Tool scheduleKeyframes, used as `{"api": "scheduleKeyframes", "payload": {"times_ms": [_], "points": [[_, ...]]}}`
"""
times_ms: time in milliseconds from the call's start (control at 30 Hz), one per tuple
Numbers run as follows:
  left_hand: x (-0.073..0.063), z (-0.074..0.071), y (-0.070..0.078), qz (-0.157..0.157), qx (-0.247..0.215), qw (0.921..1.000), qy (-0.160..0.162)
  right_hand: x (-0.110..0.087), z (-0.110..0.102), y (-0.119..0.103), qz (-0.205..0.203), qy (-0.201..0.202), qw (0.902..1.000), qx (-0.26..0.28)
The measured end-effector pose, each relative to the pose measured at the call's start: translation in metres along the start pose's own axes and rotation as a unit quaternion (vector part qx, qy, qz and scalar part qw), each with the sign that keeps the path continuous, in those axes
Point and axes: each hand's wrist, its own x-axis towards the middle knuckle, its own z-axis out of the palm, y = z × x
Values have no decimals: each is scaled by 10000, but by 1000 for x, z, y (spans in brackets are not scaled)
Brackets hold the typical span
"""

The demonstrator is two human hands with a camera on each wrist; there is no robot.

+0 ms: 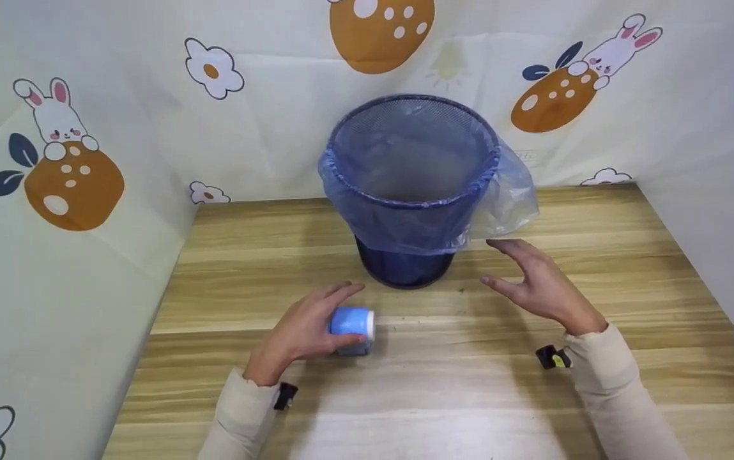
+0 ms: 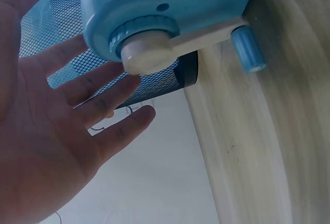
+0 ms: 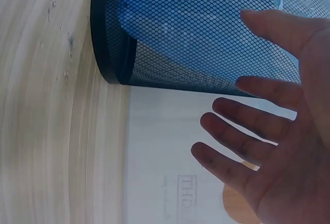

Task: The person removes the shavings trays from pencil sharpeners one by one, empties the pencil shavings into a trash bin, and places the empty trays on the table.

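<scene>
A blue crank pencil sharpener (image 1: 349, 321) stands on the wooden table, left of centre. In the left wrist view, its body (image 2: 175, 2) carries a pale crank arm (image 2: 206, 37) with a blue knob (image 2: 248, 50). My left hand (image 1: 306, 326) is beside it, fingers spread and thumb passing in front of it; whether they touch is unclear. To the right, my right hand (image 1: 542, 284) is held above the table with fingers apart and nothing in it. It is nearest to a dark blue mesh wastebasket (image 1: 405, 271), whose side shows in the right wrist view.
A translucent blue bag (image 1: 398, 227) lines the wastebasket and folds over its rim, with a loose part (image 1: 510, 198) hanging at the right. Behind the wooden table (image 1: 443, 409) and along its sides hangs a pale cloth (image 1: 264, 140) printed with rabbits, oranges and flowers.
</scene>
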Motion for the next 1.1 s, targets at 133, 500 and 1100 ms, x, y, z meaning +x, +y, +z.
{"api": "scheduleKeyframes", "payload": {"times_ms": [133,500,1100], "points": [[1,3,-1,-28,-162,9999,-45,3,5,-3,-110,-14,9998,165],[3,11,-3,-15,-245,9995,-195,10,17,-18,-172,-217,9992,298],[5,23,-6,29,-489,9980,-405,9,33,-20,-168,-262,9984,463]]}}
